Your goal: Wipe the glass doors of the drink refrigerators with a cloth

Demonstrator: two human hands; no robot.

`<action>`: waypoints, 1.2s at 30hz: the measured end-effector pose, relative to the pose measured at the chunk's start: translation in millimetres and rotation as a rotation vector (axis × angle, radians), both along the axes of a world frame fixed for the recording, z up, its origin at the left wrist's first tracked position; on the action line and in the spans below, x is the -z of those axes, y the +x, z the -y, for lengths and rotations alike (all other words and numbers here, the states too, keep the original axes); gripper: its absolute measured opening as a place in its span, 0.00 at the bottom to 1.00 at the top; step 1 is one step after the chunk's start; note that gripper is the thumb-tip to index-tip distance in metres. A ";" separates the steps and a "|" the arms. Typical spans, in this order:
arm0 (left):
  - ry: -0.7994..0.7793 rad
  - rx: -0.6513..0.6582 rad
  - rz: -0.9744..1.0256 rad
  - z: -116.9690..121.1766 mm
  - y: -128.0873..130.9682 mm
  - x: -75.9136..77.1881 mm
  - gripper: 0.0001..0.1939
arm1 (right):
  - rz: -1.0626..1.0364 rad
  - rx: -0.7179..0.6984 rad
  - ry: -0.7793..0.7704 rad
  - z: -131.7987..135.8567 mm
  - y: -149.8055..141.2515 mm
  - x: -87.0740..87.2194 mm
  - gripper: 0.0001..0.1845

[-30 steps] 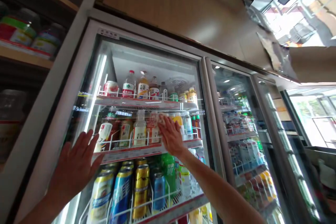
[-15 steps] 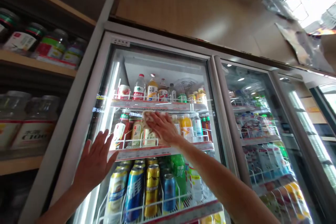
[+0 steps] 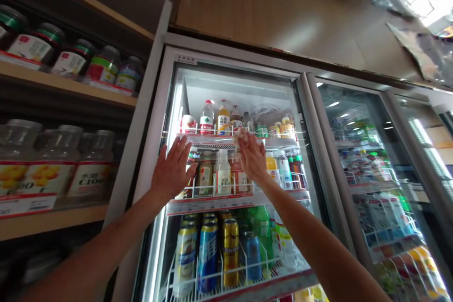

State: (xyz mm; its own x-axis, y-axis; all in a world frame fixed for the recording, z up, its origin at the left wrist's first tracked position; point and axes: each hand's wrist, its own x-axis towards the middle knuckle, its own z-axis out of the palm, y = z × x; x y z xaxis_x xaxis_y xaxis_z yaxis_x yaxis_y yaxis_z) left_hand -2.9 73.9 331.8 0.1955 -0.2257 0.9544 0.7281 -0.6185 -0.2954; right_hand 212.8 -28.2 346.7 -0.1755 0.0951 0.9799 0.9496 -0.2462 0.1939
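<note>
In the head view, my right hand (image 3: 253,158) presses a crumpled pale cloth (image 3: 237,138) against the glass door (image 3: 226,82) of a lit drinks cooler. The cloth lies in front of the upper shelf's edge, partly covered by the fingers. My left hand (image 3: 173,168) is open, fingers extended, at the left part of the same door; whether its palm touches the glass I cannot tell. Behind the pane stand bottles, among them a white-capped bottle (image 3: 222,172) between the two hands. Beer cans (image 3: 208,255) fill the wire rack lower down.
To the left, wooden shelves (image 3: 63,87) hold jars and plastic bottles (image 3: 94,165). A thick grey door frame (image 3: 327,165) divides this door from another glass-fronted cooler (image 3: 364,151). Above runs a wooden panel (image 3: 262,9), with plastic wrapping (image 3: 417,52) hanging at the upper right.
My right hand has slid the cloth up and rightward over the glass. My left hand has moved up and right too. The view has turned slightly left, showing more of the shelves.
</note>
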 end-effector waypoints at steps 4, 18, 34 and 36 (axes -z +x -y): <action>-0.056 0.000 0.022 -8.0 4.3 -10.7 0.30 | -0.029 0.007 0.025 -2.1 -10.9 19.3 0.26; -0.029 0.131 0.029 0.9 -11.6 -4.5 0.28 | 0.339 0.053 -0.186 -16.3 -55.5 31.0 0.24; -0.029 0.047 -0.002 4.3 27.7 18.6 0.30 | -0.290 0.184 0.097 66.2 128.8 61.5 0.24; -0.018 0.040 -0.004 4.0 28.5 19.0 0.30 | -0.494 0.202 0.244 78.5 150.3 49.2 0.26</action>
State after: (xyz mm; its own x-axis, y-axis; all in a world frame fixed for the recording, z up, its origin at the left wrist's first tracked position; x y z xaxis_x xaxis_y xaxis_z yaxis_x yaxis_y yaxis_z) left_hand 25.6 69.9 312.8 0.1909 -0.2163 0.9575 0.7015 -0.6522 -0.2872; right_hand 363.1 -106.7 297.5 0.3054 -0.1595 0.9388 0.8425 -0.4141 -0.3444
